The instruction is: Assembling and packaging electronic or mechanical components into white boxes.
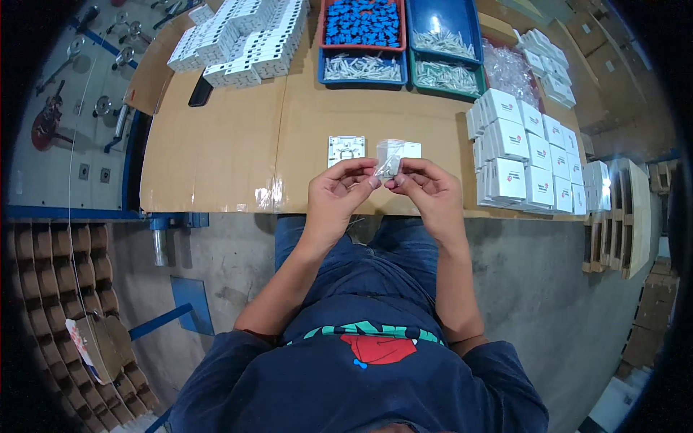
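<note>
Between my two hands, over the table's near edge, is a small clear plastic bag with little pale parts inside. My left hand pinches its left side between thumb and fingers. On the other side, my right hand grips it the same way. Just beyond my left fingers a white square plate with a metal frame lies flat on the cardboard. Another white piece lies behind the bag, partly hidden by it and my right fingers.
Cardboard covers the table. White boxes are stacked at right, and white units at far left near a black phone. Trays at the back hold blue parts and screws or plugs. Clear bags fill another container.
</note>
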The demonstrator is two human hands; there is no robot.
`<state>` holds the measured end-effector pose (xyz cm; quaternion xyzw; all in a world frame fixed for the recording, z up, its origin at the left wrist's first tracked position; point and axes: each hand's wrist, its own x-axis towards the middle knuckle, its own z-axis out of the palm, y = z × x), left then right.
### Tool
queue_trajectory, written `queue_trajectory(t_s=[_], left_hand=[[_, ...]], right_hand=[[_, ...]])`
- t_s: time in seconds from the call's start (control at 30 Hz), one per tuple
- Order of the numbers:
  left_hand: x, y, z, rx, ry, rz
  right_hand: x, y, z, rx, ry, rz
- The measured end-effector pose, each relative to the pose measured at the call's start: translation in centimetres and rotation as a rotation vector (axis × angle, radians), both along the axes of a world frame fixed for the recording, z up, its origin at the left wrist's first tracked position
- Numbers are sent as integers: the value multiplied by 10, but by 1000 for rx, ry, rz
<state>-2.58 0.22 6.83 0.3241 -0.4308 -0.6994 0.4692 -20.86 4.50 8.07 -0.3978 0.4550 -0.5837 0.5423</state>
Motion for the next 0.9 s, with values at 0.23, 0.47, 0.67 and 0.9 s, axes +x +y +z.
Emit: queue_trajectory(t_s=[0.23,0.47,0.67,0.9], left_hand=[[10,0,-3,-66,-15,59],[12,-2,-2,-76,5,28],[9,0,-2,1,18,27],[6,1,-10,-37,43,97]], right_hand=[[12,-3,3,-30,46,26],[17,-6,2,-74,70,7],[20,-8,-1,-119,159,-28],[34,-10,0,-116,145,-59]])
